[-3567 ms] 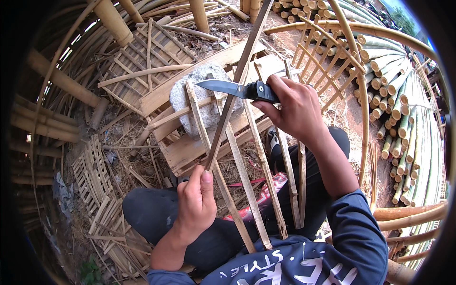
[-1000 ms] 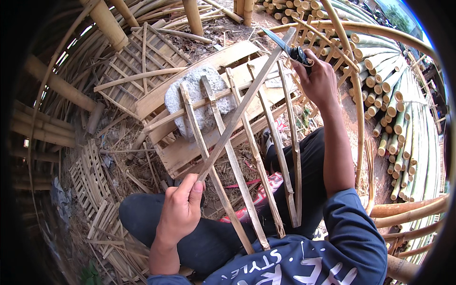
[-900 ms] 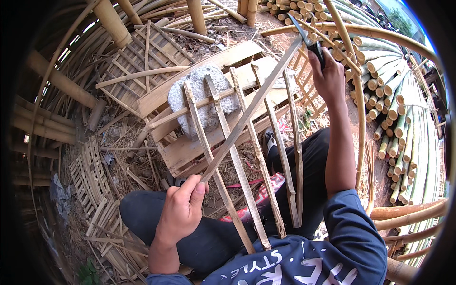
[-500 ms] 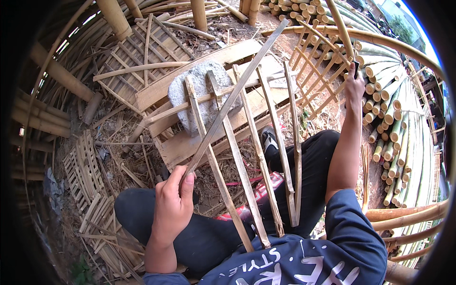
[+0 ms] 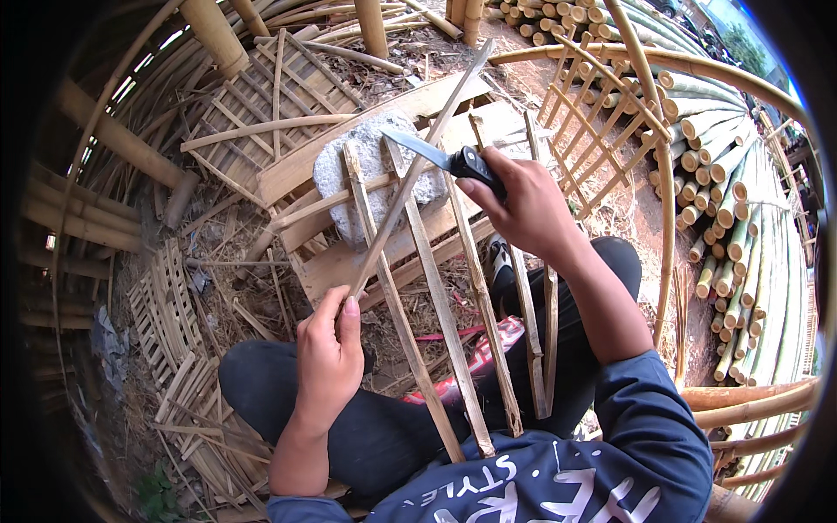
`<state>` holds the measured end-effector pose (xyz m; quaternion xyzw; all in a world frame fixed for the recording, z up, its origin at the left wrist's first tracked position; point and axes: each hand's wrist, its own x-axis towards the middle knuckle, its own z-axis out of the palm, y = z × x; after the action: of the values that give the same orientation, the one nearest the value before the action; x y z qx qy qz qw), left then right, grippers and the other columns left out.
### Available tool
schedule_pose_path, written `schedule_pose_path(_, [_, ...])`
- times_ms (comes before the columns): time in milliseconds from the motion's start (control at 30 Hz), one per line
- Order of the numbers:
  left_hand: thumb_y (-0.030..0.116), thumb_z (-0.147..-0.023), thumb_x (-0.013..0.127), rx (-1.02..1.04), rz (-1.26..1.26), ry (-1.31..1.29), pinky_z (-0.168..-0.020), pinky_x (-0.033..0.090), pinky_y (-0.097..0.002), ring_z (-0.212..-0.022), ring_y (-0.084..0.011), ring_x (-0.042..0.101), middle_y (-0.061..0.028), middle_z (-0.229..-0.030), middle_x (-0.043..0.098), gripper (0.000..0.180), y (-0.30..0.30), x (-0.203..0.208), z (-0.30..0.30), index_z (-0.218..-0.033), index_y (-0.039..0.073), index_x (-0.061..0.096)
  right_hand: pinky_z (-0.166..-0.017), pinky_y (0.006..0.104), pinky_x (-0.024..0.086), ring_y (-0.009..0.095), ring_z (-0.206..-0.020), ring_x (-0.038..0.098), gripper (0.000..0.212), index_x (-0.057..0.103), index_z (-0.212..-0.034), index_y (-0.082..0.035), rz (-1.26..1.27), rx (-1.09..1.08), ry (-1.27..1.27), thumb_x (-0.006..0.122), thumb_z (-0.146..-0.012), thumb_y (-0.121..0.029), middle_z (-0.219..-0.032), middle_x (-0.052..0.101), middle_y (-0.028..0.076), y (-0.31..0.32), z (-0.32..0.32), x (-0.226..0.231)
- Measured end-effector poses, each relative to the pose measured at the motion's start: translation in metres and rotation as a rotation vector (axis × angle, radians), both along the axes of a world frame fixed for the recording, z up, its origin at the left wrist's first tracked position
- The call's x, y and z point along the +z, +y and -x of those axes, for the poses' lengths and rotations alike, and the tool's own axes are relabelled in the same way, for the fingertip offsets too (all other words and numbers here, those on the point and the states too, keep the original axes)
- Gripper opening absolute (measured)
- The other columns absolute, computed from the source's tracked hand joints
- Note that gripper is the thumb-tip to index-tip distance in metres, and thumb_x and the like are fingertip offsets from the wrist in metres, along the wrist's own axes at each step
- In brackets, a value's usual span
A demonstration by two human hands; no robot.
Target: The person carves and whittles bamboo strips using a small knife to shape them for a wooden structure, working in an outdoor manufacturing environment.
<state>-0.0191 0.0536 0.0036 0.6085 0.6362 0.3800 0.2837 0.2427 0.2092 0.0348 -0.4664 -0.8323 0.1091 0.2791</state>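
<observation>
Holding the knife across the strip. Left hand [image 5: 330,362] pinches the lower end of a long flat strip [image 5: 395,215] between thumb and curled fingers; the strip slants up and away over the plank platform [image 5: 331,277], its far tip reaching beyond that platform's far edge near the right corner. Right hand [image 5: 527,205] is closed round the black handle of an unfolded knife [image 5: 458,163], blade pointing left and crossing the strip above the stone block [image 5: 330,179]; contact looks likely, but the overlap hides the cutting edge. Below lies a slatted frame [image 5: 447,319]: five slats over one crosspiece [image 5: 305,215], the upper part above the stone, the lower ends beyond the platform's near edge, by the shirt [image 5: 540,479] and legs. Progress, judged from present lie: the five slats already sit along the crosspiece, though the joint type cannot be made out; the strip is separate from the frame, held only by the left hand, and no bar shows across the lower slat ends. How much of the strip is pared: cannot tell. Surroundings: a lattice panel [image 5: 612,85] past the platform's right end, stacked bamboo poles [image 5: 741,192] farther right.
</observation>
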Motion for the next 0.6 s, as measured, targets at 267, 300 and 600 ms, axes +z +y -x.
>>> schedule_pose_path(267, [0.017,-0.108,0.051,0.009,0.059,-0.216,-0.060,0.043,-0.0299,-0.064,-0.0091,0.051,-0.0049,-0.069,0.057,0.029,0.003,-0.010,-0.003,-0.119,-0.006,0.065,-0.058,0.0514,0.048,0.041,-0.064,0.063,0.043,0.054,-0.089,-0.004,0.038,0.142,-0.105,0.064,-0.098,-0.045,-0.065,0.060,0.017,-0.021,0.020,-0.005])
schedule_pose_path(300, [0.019,-0.109,0.051,0.012,0.032,-0.215,-0.059,0.038,-0.0259,-0.064,-0.0066,0.044,0.0000,-0.071,0.052,0.030,0.004,-0.013,-0.004,-0.121,-0.004,0.065,-0.058,0.0514,0.048,0.041,-0.064,0.063,0.043,0.054,-0.089,-0.004,0.040,0.141,-0.105,0.064,-0.098,-0.045,-0.065,0.060,0.017,-0.022,0.021,-0.006])
schedule_pose_path(600, [0.018,-0.108,0.055,0.007,0.131,-0.455,-0.059,0.037,-0.0231,-0.067,-0.0039,0.045,0.0032,-0.072,0.052,0.028,0.006,0.000,-0.020,-0.123,-0.002,0.068,-0.055,0.0497,0.050,0.041,-0.061,0.065,0.046,0.053,-0.090,-0.003,0.059,0.264,-0.086,0.062,-0.098,-0.047,-0.067,0.063,0.016,-0.037,0.027,-0.001])
